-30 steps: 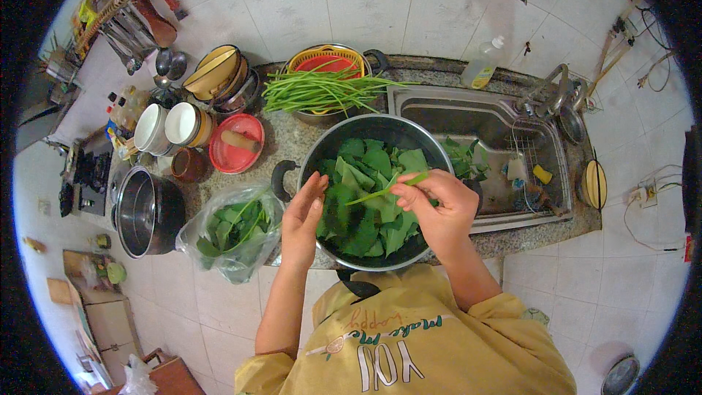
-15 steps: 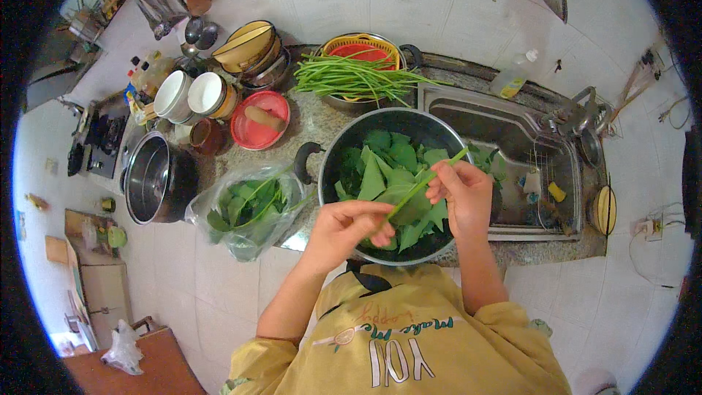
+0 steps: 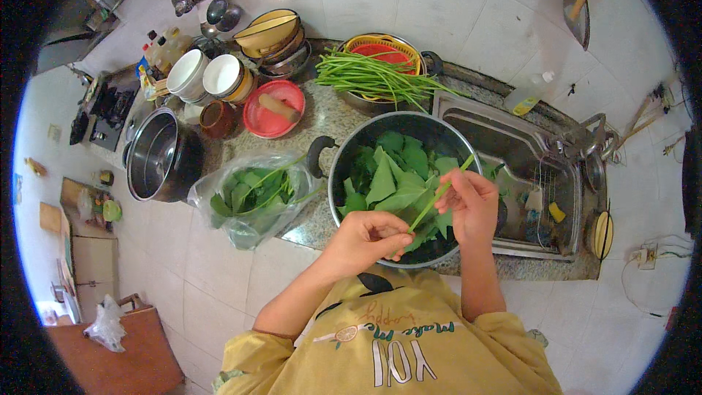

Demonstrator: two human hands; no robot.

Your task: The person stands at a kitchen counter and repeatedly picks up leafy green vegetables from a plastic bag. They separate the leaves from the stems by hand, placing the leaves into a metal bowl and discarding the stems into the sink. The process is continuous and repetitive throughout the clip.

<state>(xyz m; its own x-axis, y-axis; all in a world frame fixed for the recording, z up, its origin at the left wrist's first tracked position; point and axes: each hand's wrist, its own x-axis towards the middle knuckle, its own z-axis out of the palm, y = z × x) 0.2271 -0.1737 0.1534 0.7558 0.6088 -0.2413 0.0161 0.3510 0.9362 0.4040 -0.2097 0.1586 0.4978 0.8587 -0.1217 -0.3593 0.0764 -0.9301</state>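
Between my two hands runs a slender green leaf stem (image 3: 433, 205), slanting up to the right. My left hand (image 3: 365, 241) pinches its lower end between thumb and fingers, and my right hand (image 3: 472, 205) grips it near the upper end. Both hands are over the near right part of a dark pot (image 3: 333, 189), which holds broad green leaves (image 3: 391, 183). To the left, a clear plastic bag (image 3: 252, 232) has more leafy stems in it. Behind the pot, a bunch of long stems (image 3: 376, 77) lies across a yellow basket (image 3: 418, 61).
A steel sink (image 3: 541, 249) with a yellow sponge (image 3: 557, 212) is on the right. Leftward stand an empty deep pot (image 3: 162, 153), a red plate (image 3: 267, 123), white bowls (image 3: 188, 73) and stacked yellow bowls (image 3: 270, 33). A bottle (image 3: 528, 93) stands behind the sink.
The whole view has shifted, so the counter's things sit a little further right. My hands still hold the stem, and the left fingers have moved slightly closer to the right hand.
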